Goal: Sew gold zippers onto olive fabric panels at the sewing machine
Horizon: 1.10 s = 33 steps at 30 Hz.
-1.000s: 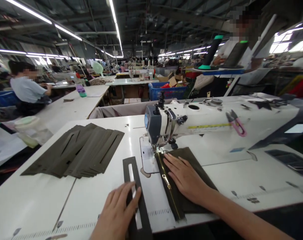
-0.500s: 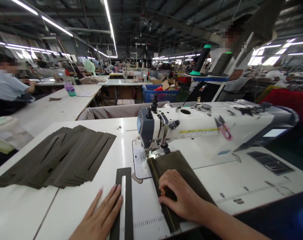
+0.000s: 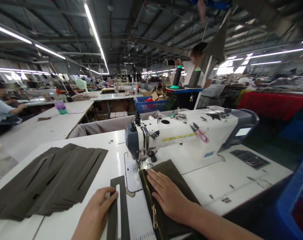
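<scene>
My left hand (image 3: 98,208) pinches the left edge of a dark slotted fabric panel (image 3: 125,208) between thumb and fingers. The panel lies on the table, and white shows through its long slot. My right hand (image 3: 170,196) rests flat, fingers stretched, on an olive-dark fabric piece (image 3: 171,170). Along this piece's left side runs a gold zipper (image 3: 148,186), its metal zipper pull (image 3: 155,218) lying nearer me. The fabric's far end reaches the presser foot area of a white sewing machine (image 3: 181,133); its needle is too small to make out.
A fanned stack of slotted dark panels (image 3: 59,180) lies on the left of the white table (image 3: 118,143). Pink-handled thread snips (image 3: 201,134) sit on the machine arm. Behind it are thread cones (image 3: 176,77), a blue crate (image 3: 150,106) and a person standing.
My right hand has let go of the zipper pull and now lies flat farther up the fabric. My left hand went from spread flat to pinching the panel's edge. The view has shifted.
</scene>
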### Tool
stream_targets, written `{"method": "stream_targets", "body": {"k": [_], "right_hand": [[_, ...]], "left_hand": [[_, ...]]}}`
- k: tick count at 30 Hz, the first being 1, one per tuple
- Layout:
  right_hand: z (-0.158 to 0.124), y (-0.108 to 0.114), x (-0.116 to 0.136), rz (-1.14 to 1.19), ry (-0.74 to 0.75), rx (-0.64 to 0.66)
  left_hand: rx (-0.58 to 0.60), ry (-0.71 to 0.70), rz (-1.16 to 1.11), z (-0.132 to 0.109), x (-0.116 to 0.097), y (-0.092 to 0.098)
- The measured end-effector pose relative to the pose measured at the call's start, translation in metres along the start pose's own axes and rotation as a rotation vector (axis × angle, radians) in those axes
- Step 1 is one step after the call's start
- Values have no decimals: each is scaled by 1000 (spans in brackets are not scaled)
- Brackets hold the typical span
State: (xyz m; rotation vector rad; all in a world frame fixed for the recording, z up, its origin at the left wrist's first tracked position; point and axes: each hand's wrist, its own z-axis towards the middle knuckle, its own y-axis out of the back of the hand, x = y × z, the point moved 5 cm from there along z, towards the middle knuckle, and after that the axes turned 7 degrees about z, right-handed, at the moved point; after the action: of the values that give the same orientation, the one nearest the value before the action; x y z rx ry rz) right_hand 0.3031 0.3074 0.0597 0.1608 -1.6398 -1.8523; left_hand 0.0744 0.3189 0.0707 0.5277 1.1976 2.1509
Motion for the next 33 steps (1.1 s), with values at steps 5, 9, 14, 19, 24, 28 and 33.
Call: {"method": "stream_targets", "body": {"k": [5, 9, 14, 19, 24, 28, 33], "right_hand": [[-6, -5, 5, -23, -23, -10], [-7, -6, 6, -35, -5, -46], [-8, -8, 6, -17, 14, -93], [-9, -7, 3, 23, -6, -122], [-4, -1, 2, 64, -25, -108], [1, 3, 1, 71, -34, -145], [6, -3, -5, 46, -6, -110]], "left_hand": [[-168, -9, -17, 8, -19, 10], [-184, -108, -55, 33, -54, 4], [-88, -142, 41, 58, -73, -28], [-36, -145, 80, 59, -75, -37], [-21, -183, 143, 62, -79, -38], [-59, -218, 168, 63, -76, -40], [-75, -329, 154, 61, -67, -41]]}}
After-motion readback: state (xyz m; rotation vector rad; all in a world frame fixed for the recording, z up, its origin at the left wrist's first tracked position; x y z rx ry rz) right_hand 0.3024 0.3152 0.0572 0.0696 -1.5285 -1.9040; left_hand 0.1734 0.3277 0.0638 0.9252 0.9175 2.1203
